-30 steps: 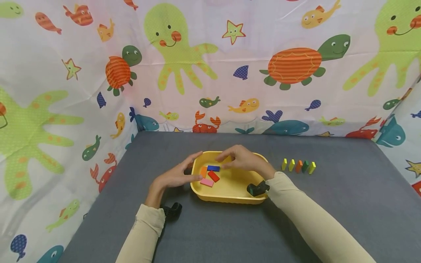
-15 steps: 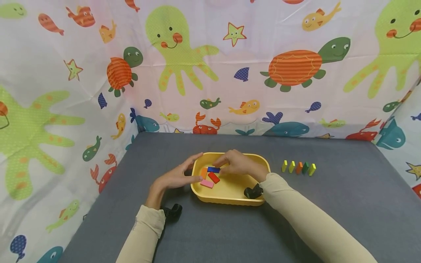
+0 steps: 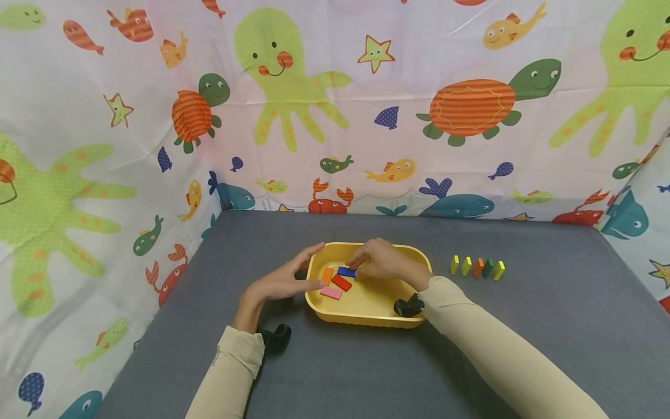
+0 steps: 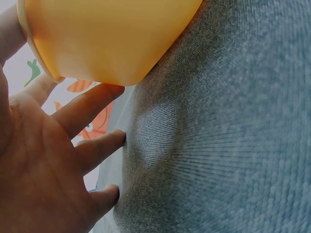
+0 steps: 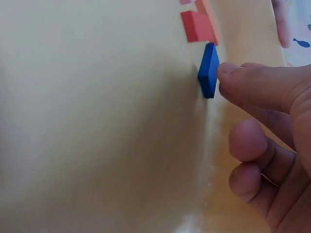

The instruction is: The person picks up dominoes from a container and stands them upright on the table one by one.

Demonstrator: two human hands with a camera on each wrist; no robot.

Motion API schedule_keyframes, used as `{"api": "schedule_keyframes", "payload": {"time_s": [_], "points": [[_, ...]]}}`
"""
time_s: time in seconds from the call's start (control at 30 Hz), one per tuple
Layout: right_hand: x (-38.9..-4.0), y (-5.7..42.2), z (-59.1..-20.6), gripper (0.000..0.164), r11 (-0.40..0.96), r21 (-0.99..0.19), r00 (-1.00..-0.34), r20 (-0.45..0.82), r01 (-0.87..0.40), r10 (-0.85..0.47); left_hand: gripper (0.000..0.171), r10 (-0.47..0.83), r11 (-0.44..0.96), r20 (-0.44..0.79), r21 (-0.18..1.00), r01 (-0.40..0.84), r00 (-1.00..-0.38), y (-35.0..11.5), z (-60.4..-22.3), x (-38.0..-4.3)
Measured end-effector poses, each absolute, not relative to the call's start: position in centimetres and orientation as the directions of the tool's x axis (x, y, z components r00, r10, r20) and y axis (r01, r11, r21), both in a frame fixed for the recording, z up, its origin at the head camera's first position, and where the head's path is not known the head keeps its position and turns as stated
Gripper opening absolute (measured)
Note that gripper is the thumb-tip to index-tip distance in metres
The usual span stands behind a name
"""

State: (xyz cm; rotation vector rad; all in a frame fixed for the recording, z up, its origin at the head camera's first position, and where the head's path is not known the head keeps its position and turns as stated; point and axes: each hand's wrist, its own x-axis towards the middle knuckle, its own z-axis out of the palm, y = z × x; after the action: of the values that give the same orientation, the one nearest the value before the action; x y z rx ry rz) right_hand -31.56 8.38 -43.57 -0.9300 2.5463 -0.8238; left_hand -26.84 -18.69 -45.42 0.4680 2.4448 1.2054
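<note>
A shallow yellow plastic tray (image 3: pixel 374 299) rests on the dark grey cloth. At its left end my left hand (image 3: pixel 282 280) grips the rim, thumb over the edge and the other fingers spread along the outer wall (image 4: pixel 112 43). Inside the tray, my right hand (image 3: pixel 382 260) pinches a blue domino block (image 5: pixel 209 70) between thumb and fingertips; the block stands tilted in the right wrist view. Beside it lie a red block (image 3: pixel 342 283), an orange block (image 3: pixel 327 276) and a pink block (image 3: pixel 331 293), all flat on the tray floor.
To the right of the tray several domino blocks stand on end in a short row, among them an orange one (image 3: pixel 478 267) and a green one (image 3: pixel 488 267). A curtain (image 3: pixel 335 116) printed with sea animals hangs behind the cloth-covered table (image 3: pixel 335 372) and along its sides.
My right hand has come down to the blue block, and the block has shifted slightly right, away from the orange one. My left hand has kept its place on the tray.
</note>
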Motion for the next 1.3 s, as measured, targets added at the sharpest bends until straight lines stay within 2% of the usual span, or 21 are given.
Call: {"api": "schedule_keyframes", "payload": {"time_s": [0.2,0.63,0.9,1.17,1.3], "points": [[-31.6,8.4,-44.0,0.030,0.663,-0.563,-0.765,-0.082,-0.494,-0.639,0.083,0.449,0.579,-0.179,0.805,0.132,-0.875,-18.7,-45.4,-26.9],[-31.1,8.0,-44.4,0.035,0.658,-0.584,-0.777,-0.071,-0.475,-0.625,0.081,0.457,0.572,-0.180,0.809,0.133,-0.871,-18.6,-45.4,-26.9],[-31.3,8.2,-44.7,0.035,0.586,-0.609,-0.713,-0.047,-0.535,-0.700,0.081,0.459,0.569,-0.184,0.812,0.129,-0.869,-18.6,-45.3,-26.8],[-31.4,8.0,-45.0,0.030,0.608,-0.563,-0.713,-0.046,-0.559,-0.699,0.080,0.455,0.569,-0.184,0.812,0.126,-0.871,-18.6,-45.4,-26.9],[-31.4,8.0,-44.9,0.030,0.607,-0.533,-0.691,-0.056,-0.589,-0.720,0.080,0.453,0.571,-0.185,0.812,0.125,-0.872,-18.6,-45.3,-26.8]]}}
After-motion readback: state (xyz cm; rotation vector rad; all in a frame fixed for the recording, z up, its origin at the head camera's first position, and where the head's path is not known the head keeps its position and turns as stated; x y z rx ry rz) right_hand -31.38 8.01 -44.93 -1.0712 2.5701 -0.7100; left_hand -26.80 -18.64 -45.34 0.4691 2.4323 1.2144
